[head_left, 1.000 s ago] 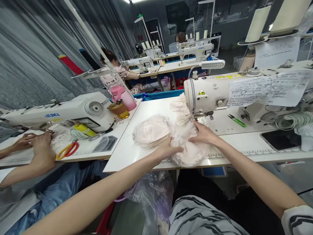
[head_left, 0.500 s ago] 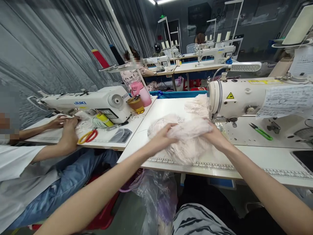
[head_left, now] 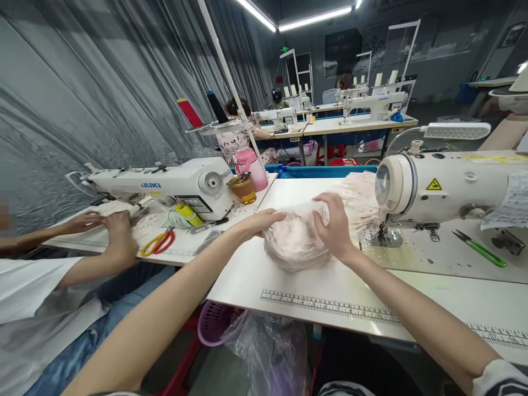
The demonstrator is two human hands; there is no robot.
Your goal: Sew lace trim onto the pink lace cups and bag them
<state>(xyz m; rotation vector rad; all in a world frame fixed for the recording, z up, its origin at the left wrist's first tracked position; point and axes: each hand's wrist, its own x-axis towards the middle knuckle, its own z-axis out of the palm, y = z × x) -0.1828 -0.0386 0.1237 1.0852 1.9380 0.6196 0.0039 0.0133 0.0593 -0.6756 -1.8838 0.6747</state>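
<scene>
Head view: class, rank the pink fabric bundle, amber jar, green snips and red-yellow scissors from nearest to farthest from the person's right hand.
From the right hand:
1. Pink fabric bundle, under the hand.
2. Amber jar, left.
3. Green snips, right.
4. Red-yellow scissors, far left.

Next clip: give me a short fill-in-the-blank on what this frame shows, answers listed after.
1. Both hands, the left hand and the right hand, press on a pile of pale ____ fabric pieces.
2. The green thread snips lie to the ____ of the needle of the sewing machine.
3. The co-worker's machine bears the blue brand name ____.
4. Beside the pink bottle stands a ____ jar.

Answers: pink; right; JUKI; yellow
</scene>
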